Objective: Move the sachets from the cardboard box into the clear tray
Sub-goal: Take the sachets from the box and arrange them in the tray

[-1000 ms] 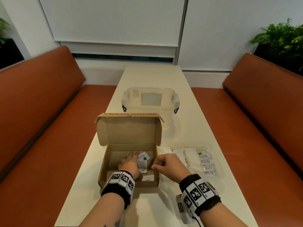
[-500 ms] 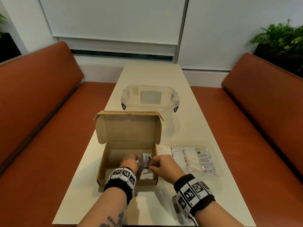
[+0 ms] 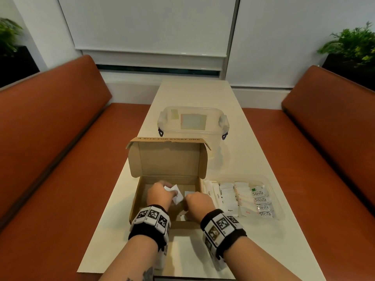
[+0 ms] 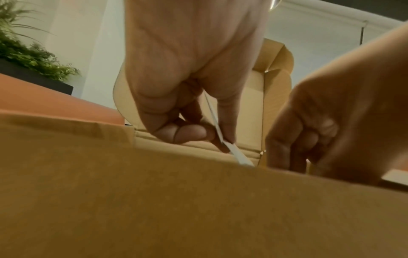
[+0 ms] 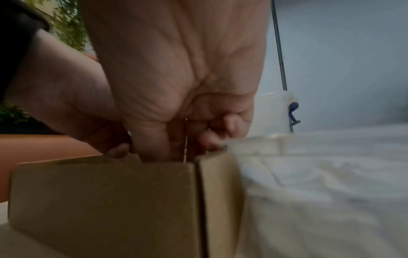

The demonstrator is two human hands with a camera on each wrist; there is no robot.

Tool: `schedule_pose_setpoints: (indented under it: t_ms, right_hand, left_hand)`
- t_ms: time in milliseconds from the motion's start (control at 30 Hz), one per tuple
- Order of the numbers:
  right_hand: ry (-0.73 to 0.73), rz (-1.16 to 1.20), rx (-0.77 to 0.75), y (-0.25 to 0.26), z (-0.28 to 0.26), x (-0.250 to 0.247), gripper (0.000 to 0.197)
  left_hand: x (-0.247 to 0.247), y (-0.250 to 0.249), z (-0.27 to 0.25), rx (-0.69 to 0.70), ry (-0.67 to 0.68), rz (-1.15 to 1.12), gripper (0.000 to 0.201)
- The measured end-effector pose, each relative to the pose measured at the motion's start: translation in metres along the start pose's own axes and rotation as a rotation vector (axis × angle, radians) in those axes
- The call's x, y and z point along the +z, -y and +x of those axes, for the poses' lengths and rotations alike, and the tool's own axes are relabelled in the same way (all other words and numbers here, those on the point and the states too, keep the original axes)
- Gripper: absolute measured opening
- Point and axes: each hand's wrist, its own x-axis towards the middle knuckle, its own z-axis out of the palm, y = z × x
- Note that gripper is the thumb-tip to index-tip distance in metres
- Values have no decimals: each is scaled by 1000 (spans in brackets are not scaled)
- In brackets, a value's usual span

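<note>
A white sachet [image 3: 176,194] is pinched by the fingers [image 4: 187,134] of the left hand [image 3: 160,194], inside the open cardboard box [image 3: 140,191] on the table [image 3: 249,159]. Just right of it, the right hand [image 3: 197,203] is also in the box, fingers [image 5: 154,139] pressed together on a thin sachet edge. To the right of both hands, beside the box, the clear tray [image 3: 273,187] is seen, filled with rows of sachets, some marked Stevia [image 3: 258,193].

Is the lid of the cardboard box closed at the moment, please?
No, the cardboard box has its lid flap standing upright, and both hands reach inside.
</note>
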Motion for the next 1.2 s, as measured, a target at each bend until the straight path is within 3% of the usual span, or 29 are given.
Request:
schedule_pose_setpoints:
  t_ms: [167, 367, 600, 667, 767, 867, 1000, 1100, 1200]
  right_hand:
    - [43, -206, 23, 7, 7, 6, 20]
    - [55, -234, -4, 3, 10, 6, 27]
    - [67, -215, -54, -2, 6, 0, 21]
    - [44, -141, -30, -4, 5, -8, 21]
    - [-35, 159, 21, -11, 3, -26, 20]
    - [-103, 439, 54, -16, 3, -43, 21]
    - [-164, 474, 82, -15, 5, -49, 21]
    - [-187, 535, 115, -15, 8, -44, 12]
    - [-216, 589, 152, -11, 11, -41, 7]
  left_hand:
    - [-3, 8, 0, -67, 33, -29, 31]
    - [4, 8, -2, -114, 30, -47, 46]
    - [3, 4, -3, -77, -13, -64, 38]
    - [0, 3, -2, -62, -28, -65, 35]
    - [-2, 1, 1, -55, -33, -117, 32]
    - [2, -5, -3, -88, 68, -306, 27]
    - [4, -16, -11, -193, 203, -650, 17]
    - [3, -12, -12, -131, 233, -611, 40]
    - [0, -3, -10, -104, 184, -562, 35]
